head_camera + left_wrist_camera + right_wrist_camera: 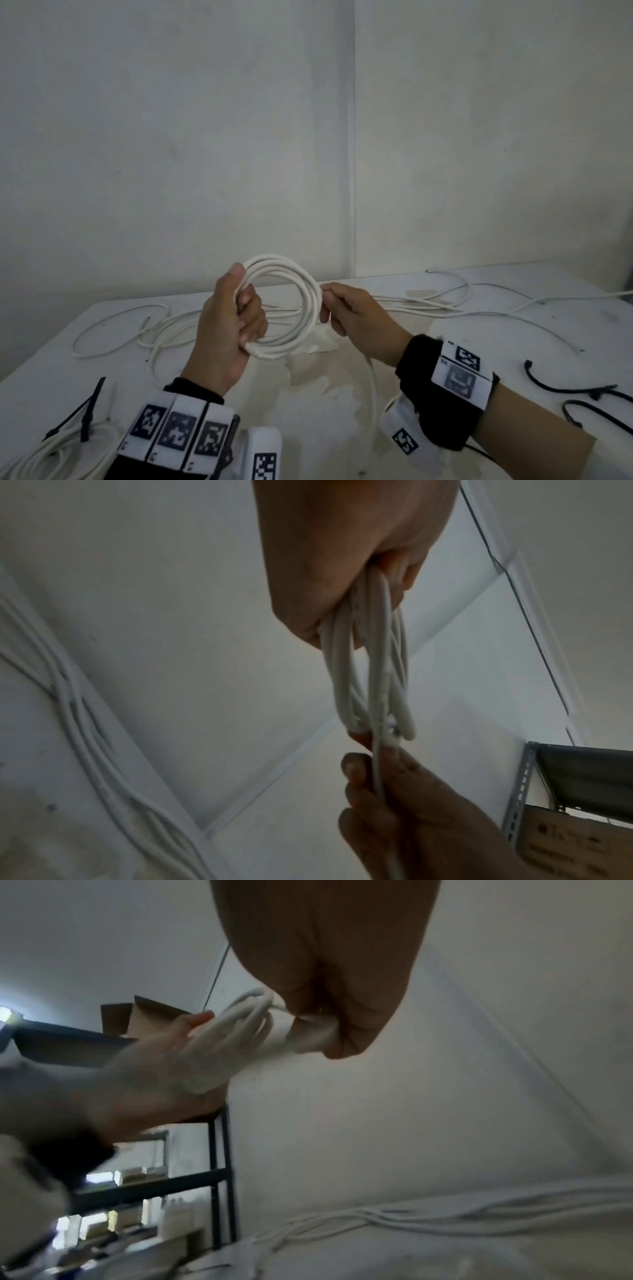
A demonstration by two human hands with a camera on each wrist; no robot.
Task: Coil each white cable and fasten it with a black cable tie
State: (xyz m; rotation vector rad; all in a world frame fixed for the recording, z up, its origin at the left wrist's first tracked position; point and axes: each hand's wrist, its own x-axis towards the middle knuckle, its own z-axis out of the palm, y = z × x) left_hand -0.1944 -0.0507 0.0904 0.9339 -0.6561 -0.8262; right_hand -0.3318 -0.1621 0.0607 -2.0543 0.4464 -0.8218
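A white cable coil [291,274] of several round loops is held upright above the white table [342,394]. My left hand [233,318] grips its left side, thumb up on the top of the loops [363,653]. My right hand [346,308] pinches the coil's right edge; the cable's loose tail [373,380] runs down from it toward the table. In the right wrist view the coil [240,1020] sits between both hands. Black cable ties [582,389] lie at the right of the table.
Several loose white cables [428,303] sprawl across the back of the table. A coiled cable fastened with a black tie [85,416] lies at the front left. Pale walls stand behind; a metal shelf rack [219,1177] stands to the left.
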